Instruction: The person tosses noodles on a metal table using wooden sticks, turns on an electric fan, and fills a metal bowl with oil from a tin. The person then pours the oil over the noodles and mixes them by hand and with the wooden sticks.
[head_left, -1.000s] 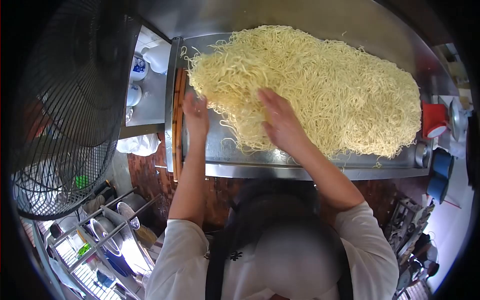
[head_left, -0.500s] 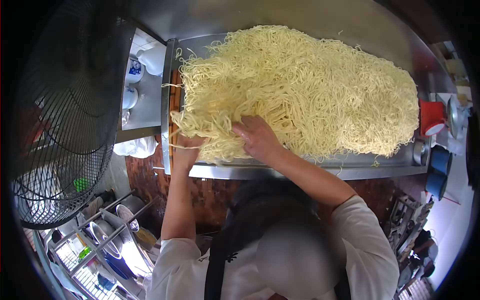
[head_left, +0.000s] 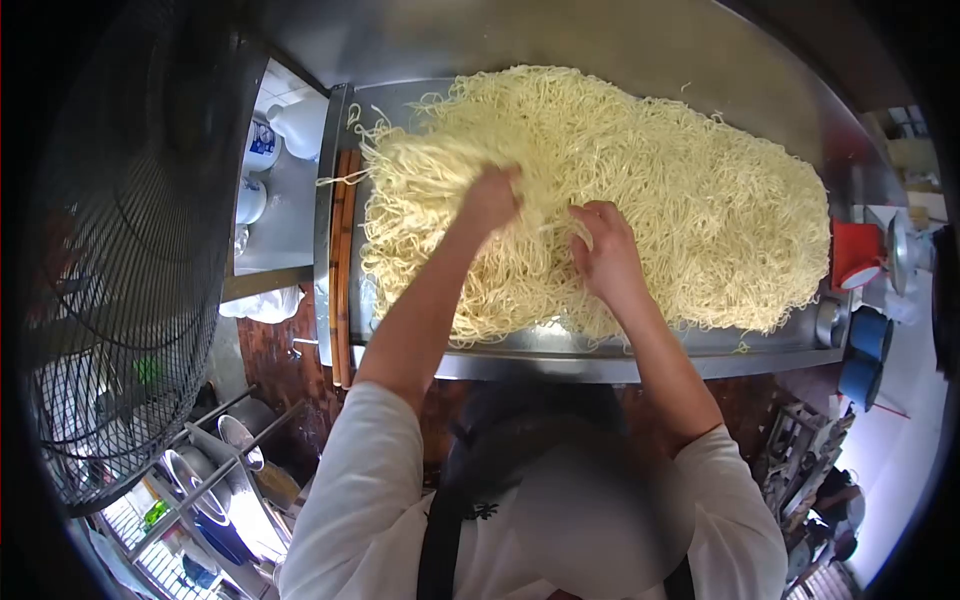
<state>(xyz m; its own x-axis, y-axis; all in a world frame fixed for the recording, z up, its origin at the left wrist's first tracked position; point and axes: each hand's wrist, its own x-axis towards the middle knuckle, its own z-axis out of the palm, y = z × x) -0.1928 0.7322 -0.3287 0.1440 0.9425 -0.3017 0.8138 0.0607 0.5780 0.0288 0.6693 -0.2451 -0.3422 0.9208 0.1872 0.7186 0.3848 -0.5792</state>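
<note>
A broad heap of pale yellow noodles (head_left: 690, 210) covers most of a metal tray (head_left: 560, 366). Over the left half of the heap, my left hand (head_left: 490, 200) is against the noodles, its fingers smeared by motion and partly hidden; I cannot tell whether they grip strands. My right hand (head_left: 605, 255) is a little to the right and nearer to me, at the surface of the noodles. Its fingers curve to the left, with the thumb apart from them. Loose strands hang over the tray's left end, across two long wooden sticks (head_left: 342, 250).
A large wire-caged fan (head_left: 130, 300) stands close at my left. White containers (head_left: 262, 145) sit on a side surface beyond the tray's left end. Past its right end are a red container (head_left: 857, 252) and blue containers (head_left: 868, 340). A rack with metal bowls (head_left: 195, 480) is at lower left.
My left hand has moved up and right from the tray's near left corner into the noodles. My right hand has shifted right, away from the bunch at the left. The noodles there lie flatter.
</note>
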